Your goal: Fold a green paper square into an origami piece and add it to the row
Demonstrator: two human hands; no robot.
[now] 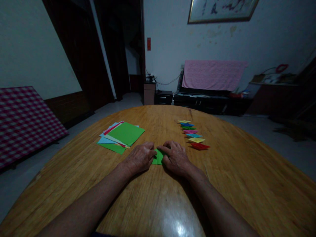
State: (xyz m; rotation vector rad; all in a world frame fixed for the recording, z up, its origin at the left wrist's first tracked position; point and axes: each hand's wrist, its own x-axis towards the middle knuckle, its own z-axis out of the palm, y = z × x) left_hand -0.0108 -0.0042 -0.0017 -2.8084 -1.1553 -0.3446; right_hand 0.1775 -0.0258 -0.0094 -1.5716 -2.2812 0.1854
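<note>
A small folded piece of green paper [158,158] lies on the wooden table between my two hands, partly hidden by the fingers. My left hand [142,155] has its fingers curled and pressed together on the paper's left edge. Over the right side, my right hand [175,157] grips the same paper, its thumb and bent fingers closed on it. To the left is a loose stack of coloured square sheets, with a green sheet [127,133] on top. On the right, several small folded paper boats stand in a row, the red boat [199,146] nearest me.
The round wooden table [98,184] fills the foreground. Beyond it stand a low black cabinet [192,100] and a screen-like object under a pink cloth [212,75]. A red-and-white checked cloth [27,121] is at the left.
</note>
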